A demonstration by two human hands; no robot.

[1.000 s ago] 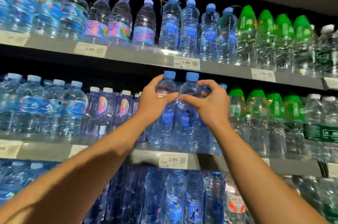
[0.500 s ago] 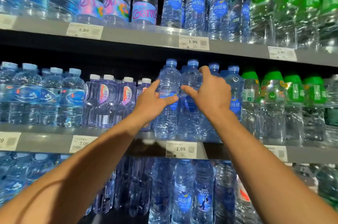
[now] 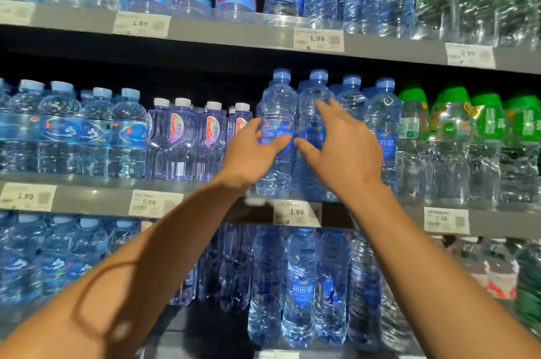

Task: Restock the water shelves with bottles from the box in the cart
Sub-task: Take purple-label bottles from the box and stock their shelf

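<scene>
Two clear water bottles with blue caps and blue labels stand side by side at the front of the middle shelf (image 3: 87, 200). My left hand (image 3: 248, 153) grips the left bottle (image 3: 278, 101) at label height, thumb across its front and fingers round its left side. My right hand (image 3: 344, 150) lies with straight, spread fingers against the right bottle (image 3: 313, 88), not wrapped round it. More bottles of the same brand (image 3: 383, 112) stand just to the right. The box and the cart are out of view.
Purple-labelled bottles (image 3: 181, 136) stand left of my hands, green-capped bottles (image 3: 456, 136) to the right. The upper shelf (image 3: 234, 35) and the lower row of bottles (image 3: 301, 285) are full. A 1.99 price tag (image 3: 296, 213) sits below my hands.
Both bottles came down from mid-air onto the middle shelf. My hands slid from their necks to label height, and my right hand's fingers straightened off its bottle. The view tilted downward.
</scene>
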